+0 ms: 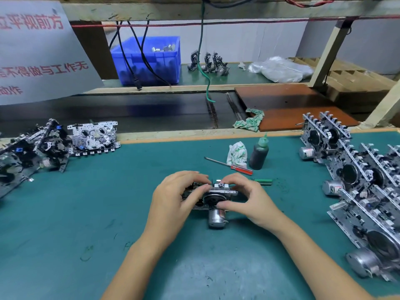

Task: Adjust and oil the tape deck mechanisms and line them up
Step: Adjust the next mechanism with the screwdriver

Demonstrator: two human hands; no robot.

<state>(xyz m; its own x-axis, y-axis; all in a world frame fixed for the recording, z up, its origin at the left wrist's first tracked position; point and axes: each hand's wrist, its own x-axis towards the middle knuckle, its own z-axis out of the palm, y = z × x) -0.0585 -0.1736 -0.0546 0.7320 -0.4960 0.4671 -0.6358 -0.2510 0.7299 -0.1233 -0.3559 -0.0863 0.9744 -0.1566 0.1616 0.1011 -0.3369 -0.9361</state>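
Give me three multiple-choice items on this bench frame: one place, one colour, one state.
1. Where does the red-handled screwdriver lie?
A. on the green mat, left of the dark oil bottle
B. in the blue plastic bin
C. on the brown board

2. Colour of the bin on the back shelf?
A. red
B. blue
C. yellow

3. State of the hands?
A. both idle
B. one holds the bottle
C. both grip the metal tape deck mechanism

Answers: 1 A, it rests on the mat beside the bottle. 2 B, plainly blue. 3 C, left hand and right hand curl round it.
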